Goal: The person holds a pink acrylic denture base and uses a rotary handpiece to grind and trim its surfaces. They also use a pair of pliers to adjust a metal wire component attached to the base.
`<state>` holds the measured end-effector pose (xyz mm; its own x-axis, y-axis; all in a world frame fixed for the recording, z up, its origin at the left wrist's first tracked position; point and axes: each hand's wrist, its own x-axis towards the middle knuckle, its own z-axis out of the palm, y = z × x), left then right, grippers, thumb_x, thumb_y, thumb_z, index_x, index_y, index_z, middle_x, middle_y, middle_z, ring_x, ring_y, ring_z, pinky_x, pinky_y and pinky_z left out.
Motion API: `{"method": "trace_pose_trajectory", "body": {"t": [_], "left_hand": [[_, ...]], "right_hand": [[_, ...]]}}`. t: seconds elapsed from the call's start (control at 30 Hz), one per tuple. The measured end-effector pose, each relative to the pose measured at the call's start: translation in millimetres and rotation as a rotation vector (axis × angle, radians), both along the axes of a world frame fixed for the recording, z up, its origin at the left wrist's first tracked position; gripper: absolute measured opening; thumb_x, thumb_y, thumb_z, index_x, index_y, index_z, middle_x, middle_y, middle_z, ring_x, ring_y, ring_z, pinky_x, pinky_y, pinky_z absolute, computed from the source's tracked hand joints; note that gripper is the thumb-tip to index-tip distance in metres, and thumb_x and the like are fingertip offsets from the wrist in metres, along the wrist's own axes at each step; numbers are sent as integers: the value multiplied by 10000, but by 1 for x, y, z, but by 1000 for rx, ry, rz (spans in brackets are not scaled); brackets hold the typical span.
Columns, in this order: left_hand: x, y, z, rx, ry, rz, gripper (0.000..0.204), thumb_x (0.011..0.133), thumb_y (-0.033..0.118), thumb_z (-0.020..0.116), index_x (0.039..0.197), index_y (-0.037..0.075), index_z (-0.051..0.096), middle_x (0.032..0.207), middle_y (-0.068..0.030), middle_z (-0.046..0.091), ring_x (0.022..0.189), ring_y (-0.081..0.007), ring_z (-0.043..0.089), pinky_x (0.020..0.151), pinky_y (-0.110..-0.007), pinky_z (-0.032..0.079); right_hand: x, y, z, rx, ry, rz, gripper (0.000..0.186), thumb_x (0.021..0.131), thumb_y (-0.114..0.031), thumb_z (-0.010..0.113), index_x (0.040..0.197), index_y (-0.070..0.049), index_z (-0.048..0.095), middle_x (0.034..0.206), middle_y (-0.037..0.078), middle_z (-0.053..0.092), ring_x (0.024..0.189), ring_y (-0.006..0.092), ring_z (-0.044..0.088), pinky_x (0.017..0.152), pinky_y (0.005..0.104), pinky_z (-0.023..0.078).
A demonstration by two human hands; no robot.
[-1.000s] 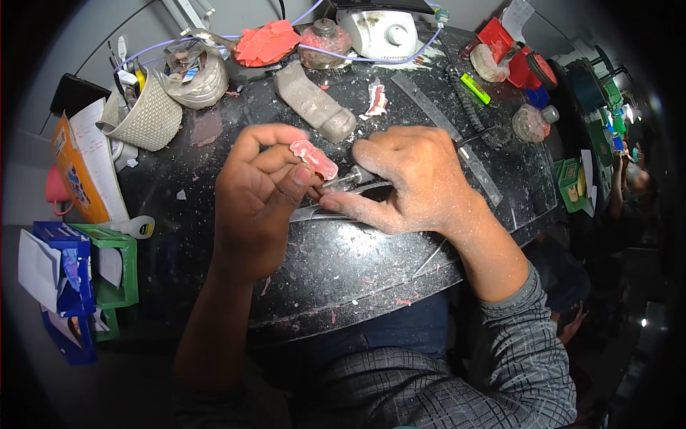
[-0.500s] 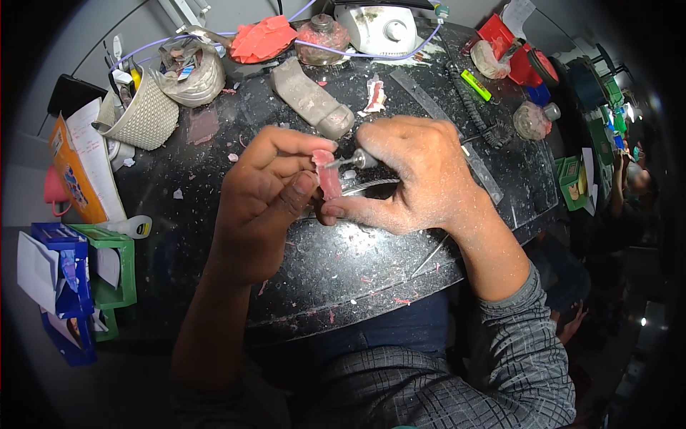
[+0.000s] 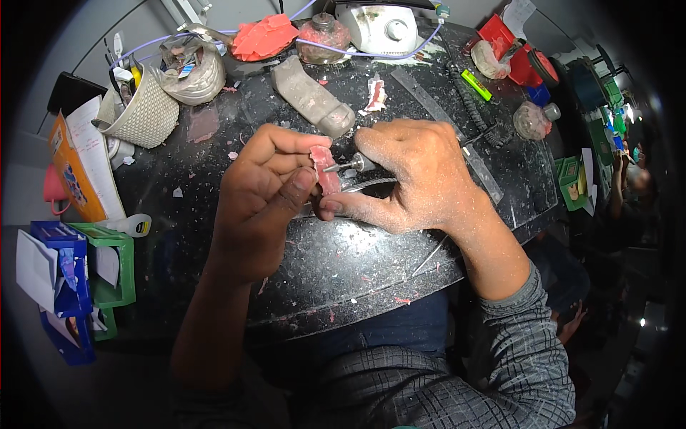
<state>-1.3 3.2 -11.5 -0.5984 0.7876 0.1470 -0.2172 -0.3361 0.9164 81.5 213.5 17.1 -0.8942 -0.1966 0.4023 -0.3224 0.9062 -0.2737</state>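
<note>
Far left stands a woven basket (image 3: 151, 114). The left hand (image 3: 257, 187) pinches a pink piece (image 3: 329, 183) over the table (image 3: 300, 297), a grey block (image 3: 313, 100) beyond; the right hand (image 3: 418, 179) curls round a rotary tool (image 3: 364, 163), its bit (image 3: 341, 167) at the piece. Farther right: a ruler (image 3: 424, 98), a jar (image 3: 532, 122).

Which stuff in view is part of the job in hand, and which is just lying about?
In the job:
- Pink piece, in the left hand
- Metal-tipped tool, in the right hand
- White dial box, possibly; link to tool not visible

Apparently just lying about:
- Grey block
- Ruler
- Red sheets
- Woven basket
</note>
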Motion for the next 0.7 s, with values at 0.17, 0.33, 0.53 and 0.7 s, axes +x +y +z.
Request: {"method": "trace_pose_trajectory", "body": {"t": [0.17,0.33,0.53,0.7], "left_hand": [[0,-2,1,-80,40,22,288,1049,73,551,1294,-61,480,975,-142,657,779,-173,629,725,-318,523],[0,0,1,-42,15,7,292,1054,70,546,1298,-76,478,962,-135,664,796,-164,635,740,-312,528],[-1,0,0,-36,7,5,290,1060,75,542,1297,-80,482,947,-125,665,806,-153,635,748,-305,531],[-1,0,1,-60,30,3,318,1056,89,539,1318,-75,460,972,-134,653,784,-170,629,726,-320,520]], "right_hand": [[-3,-4,-2,-48,49,3,596,759,-621,800,725,-56,613,631,98,622,581,303,657,531,405,512],[-2,-2,-4,-16,24,-3,622,753,-649,794,723,-53,614,623,98,623,563,300,653,520,401,510],[-1,-3,-5,-12,2,-13,631,756,-656,787,717,-52,609,623,98,628,559,300,653,517,406,507],[-2,-2,-6,-30,22,-8,621,769,-650,780,720,-53,615,617,98,628,546,298,647,507,402,499]]}}
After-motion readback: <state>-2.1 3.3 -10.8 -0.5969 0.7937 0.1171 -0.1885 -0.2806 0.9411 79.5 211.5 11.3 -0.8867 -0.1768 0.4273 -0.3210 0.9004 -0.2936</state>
